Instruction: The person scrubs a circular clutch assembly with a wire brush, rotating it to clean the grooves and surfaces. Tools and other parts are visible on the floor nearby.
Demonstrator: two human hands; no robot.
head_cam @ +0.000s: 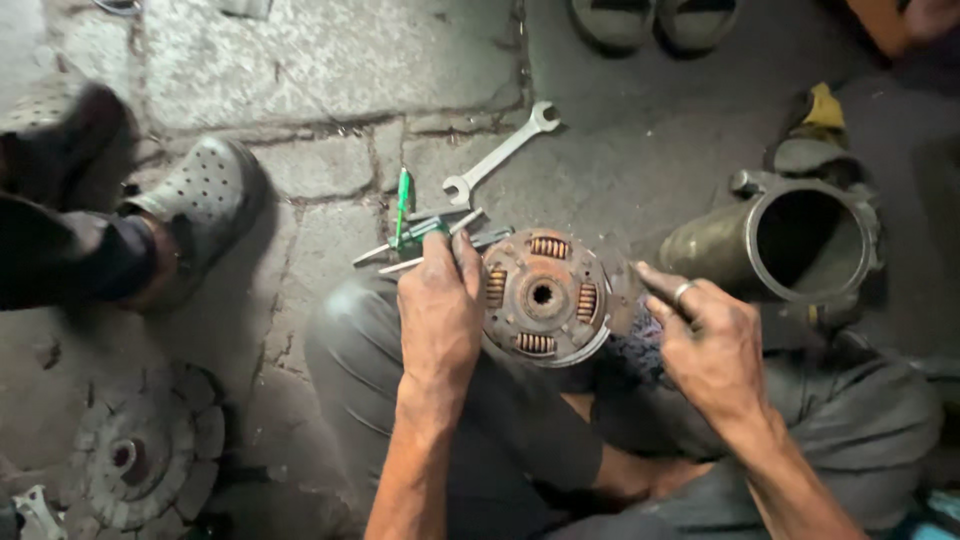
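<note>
The person sits on the stone floor [300, 60] with a rusty clutch disc [545, 296] resting on the knees. The left hand [438, 310] is closed over the disc's left rim, fingers curled around it. The right hand [705, 340] touches the right rim, fingers loosely bent, a ring on one. Just beyond lie a green-handled screwdriver [402, 205] and a spanner [500, 152]; a metal pipe housing [790, 245] lies to the right.
</note>
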